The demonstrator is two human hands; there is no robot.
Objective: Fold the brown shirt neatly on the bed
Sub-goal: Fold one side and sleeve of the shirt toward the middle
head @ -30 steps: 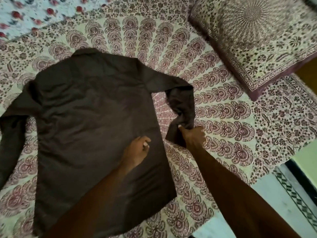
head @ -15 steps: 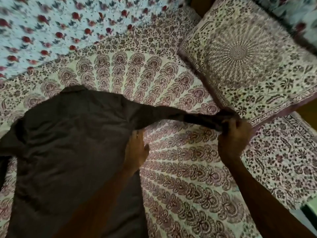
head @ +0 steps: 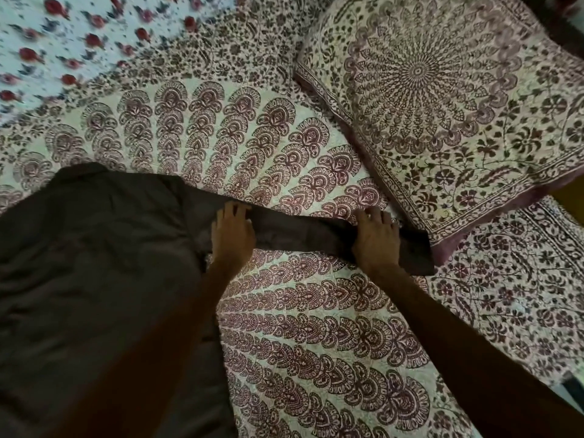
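The brown shirt [head: 94, 263] lies spread on the patterned bedspread [head: 316, 327], its body filling the lower left. Its right sleeve [head: 303, 232] stretches flat and straight out to the right, the cuff ending near the pillow's corner. My left hand [head: 232, 232] presses flat on the sleeve close to the shoulder. Near the cuff, my right hand [head: 376, 238] also lies flat on the sleeve, fingers extended. The shirt's left side runs out of view.
A large patterned pillow [head: 442, 105] lies at the upper right, its corner touching the sleeve's cuff. A white sheet with red flowers [head: 63, 36] covers the far left. The bed's edge shows at the bottom right.
The sleeve, held up and pulled taut half a second ago, now lies flat on the bed. Both hands have let go of their grip and press on it with flat fingers.
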